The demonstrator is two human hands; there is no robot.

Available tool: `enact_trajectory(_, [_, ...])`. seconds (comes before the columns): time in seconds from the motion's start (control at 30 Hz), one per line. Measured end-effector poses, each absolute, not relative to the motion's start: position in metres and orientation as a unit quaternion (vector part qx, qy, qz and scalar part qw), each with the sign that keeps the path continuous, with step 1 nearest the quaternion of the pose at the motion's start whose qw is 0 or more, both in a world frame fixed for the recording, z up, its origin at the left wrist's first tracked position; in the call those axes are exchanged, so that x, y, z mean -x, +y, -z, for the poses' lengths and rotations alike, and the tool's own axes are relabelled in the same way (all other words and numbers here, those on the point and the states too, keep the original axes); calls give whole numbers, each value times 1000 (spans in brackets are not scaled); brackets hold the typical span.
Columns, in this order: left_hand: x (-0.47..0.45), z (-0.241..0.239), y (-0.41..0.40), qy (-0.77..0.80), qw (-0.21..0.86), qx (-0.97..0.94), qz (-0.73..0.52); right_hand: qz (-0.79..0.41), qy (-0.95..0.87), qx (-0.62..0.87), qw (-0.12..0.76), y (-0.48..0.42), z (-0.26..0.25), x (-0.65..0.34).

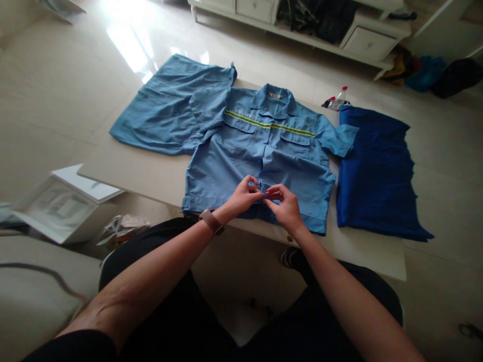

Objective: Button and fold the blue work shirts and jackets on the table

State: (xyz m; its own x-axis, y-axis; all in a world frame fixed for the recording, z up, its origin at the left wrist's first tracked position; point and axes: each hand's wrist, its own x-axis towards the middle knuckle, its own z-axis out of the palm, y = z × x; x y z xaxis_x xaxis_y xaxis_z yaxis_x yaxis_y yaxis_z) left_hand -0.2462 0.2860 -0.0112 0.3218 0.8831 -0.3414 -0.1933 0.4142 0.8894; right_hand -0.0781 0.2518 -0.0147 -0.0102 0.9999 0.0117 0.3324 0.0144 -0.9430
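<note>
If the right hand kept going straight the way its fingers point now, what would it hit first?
Its fingers aim left across the light blue work shirt, so the right hand would meet the left hand almost at once; they look nearly touching, though depth is unclear.

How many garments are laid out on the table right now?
3: a light blue shirt at centre under both hands, another light blue garment to its left, a dark blue one on the right. More may lie underneath.

Bare table lies free left of the shirt; folded blue cloth crowds its right.
</note>
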Motion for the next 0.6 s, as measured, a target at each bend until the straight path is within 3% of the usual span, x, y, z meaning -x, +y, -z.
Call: enact_trajectory(0.6, [255, 13, 290, 415, 720, -446, -334, -501, -478, 575, 435, 256, 13, 78])
